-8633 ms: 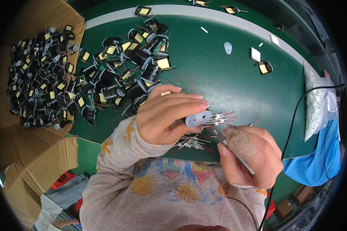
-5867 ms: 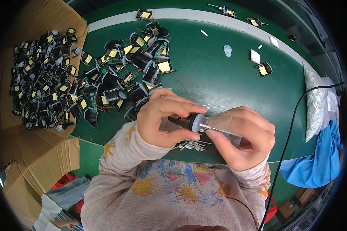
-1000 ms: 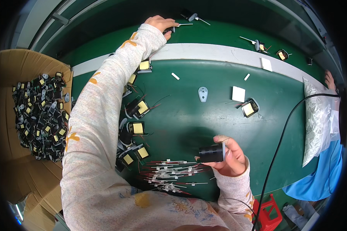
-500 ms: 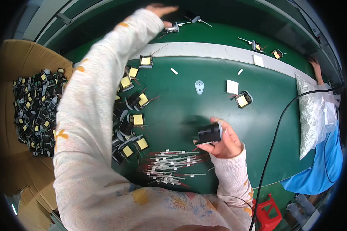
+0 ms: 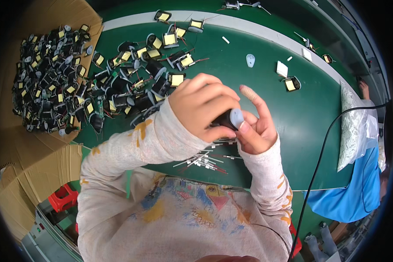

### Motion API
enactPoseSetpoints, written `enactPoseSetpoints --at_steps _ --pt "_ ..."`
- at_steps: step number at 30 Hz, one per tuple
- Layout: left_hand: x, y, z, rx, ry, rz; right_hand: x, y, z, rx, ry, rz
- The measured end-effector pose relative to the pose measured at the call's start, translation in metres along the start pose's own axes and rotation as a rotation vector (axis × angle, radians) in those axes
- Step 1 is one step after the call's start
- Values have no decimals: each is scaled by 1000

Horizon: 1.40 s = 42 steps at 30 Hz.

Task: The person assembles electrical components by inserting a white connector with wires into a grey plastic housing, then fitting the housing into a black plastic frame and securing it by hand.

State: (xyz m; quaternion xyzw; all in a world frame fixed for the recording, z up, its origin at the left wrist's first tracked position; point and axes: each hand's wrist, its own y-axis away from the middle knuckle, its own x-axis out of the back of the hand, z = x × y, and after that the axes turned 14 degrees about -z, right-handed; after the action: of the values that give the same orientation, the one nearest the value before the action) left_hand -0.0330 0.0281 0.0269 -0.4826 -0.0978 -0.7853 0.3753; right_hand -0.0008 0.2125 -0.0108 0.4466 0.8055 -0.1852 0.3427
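In front of my chest I hold a small black housing (image 5: 223, 120) with a light grey end cap (image 5: 236, 117). My left hand (image 5: 205, 105) wraps over its left side from above, and its fingers hide much of it. My right hand (image 5: 258, 129) pinches it by the grey cap, with the index finger raised and apart. Under my hands lies a bundle of thin white and red wire leads (image 5: 203, 161), partly covered. Left of my left hand, many similar black housings with yellow pads (image 5: 155, 67) are heaped on the green table (image 5: 301, 131).
A cardboard box (image 5: 89, 17) full of similar units stands at the left. A grey teardrop plate (image 5: 250, 60), a white pad stack (image 5: 281, 69) and one unit (image 5: 291, 84) lie farther off. At the right are a bag of white pieces (image 5: 350, 126), a black cable (image 5: 321, 150) and another person's hand (image 5: 364, 88).
My left hand has come back from the far strip beyond the table and now grips the housing together with my right hand. The view has shifted, showing more of the box and heap.
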Motion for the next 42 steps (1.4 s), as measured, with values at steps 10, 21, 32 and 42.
enactPoseSetpoints --at_steps 10,21,32,42 --pt "-28 42 -16 191 962 309 19 5 -1 49 1691 -49" --pt "-37 56 -15 70 845 435 26 -10 15 -1 1882 -94" --pt "-20 51 -20 166 1264 207 -5 -15 -17 59 538 165" --pt "2 38 -19 -14 577 3 -21 -13 -16 135 379 53"
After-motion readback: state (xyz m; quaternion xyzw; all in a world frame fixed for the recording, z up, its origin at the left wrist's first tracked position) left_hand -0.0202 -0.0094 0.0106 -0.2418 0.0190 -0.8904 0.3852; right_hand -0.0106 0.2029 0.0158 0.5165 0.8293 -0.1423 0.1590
